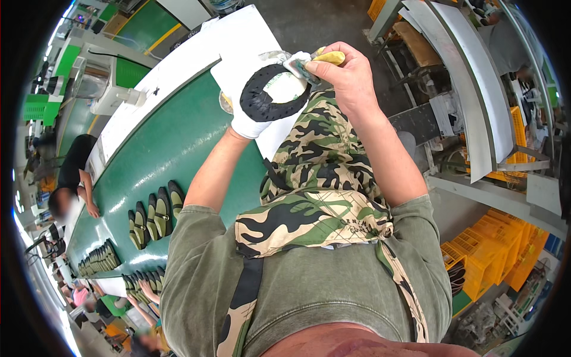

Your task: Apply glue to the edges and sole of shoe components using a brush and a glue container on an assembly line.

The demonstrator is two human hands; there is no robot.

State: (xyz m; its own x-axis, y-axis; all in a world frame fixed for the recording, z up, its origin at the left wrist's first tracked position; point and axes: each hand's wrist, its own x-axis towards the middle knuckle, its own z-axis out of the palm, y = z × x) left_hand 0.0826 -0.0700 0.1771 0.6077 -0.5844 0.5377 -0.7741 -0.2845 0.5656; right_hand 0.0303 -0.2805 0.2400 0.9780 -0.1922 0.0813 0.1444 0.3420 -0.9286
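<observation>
In front of me, my left hand [248, 124], in a white glove, is closed around a black shoe [257, 102]. Its perforated black material rings a pale oval middle with green print. Most of the left fingers are behind the shoe. My bare right hand [351, 77] pinches a small tool with a yellow handle [331, 58]. The tool's grey-white head [299, 64] is at the shoe's right edge. I cannot make out the exact kind of tool, nor whether it presses on the shoe. White sheets [247, 33] lie on the bench beyond my hands.
A green conveyor belt [178, 143] runs along my left. Several olive-and-black shoes [153, 217] stand on it in rows. Across the belt is a person in black [77, 160]; another person's hands reach among shoes at lower left. Yellow crates [493, 250] and a metal rack stand to my right.
</observation>
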